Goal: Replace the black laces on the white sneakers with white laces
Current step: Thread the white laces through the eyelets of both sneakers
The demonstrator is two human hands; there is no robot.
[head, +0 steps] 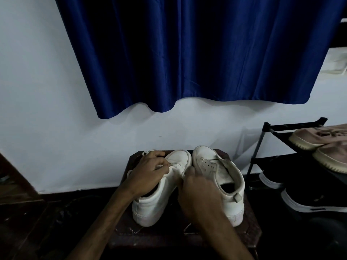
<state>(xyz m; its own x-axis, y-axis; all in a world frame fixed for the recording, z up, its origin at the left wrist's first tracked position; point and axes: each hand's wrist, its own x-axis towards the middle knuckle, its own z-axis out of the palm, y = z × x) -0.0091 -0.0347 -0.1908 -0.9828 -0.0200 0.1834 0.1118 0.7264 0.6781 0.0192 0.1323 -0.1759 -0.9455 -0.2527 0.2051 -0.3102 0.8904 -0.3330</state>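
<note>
Head view: hands (150, 171) over left sneaker (150, 203), white lace (175, 164) half-hidden.

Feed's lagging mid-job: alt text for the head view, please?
Both hands work at the lacing area of the left sneaker, the left hand pinching a white lace, the right hand with its grip hidden. The right sneaker beside it shows empty eyelets; both stand on a dark stool, with a shoe rack to the right.
</note>
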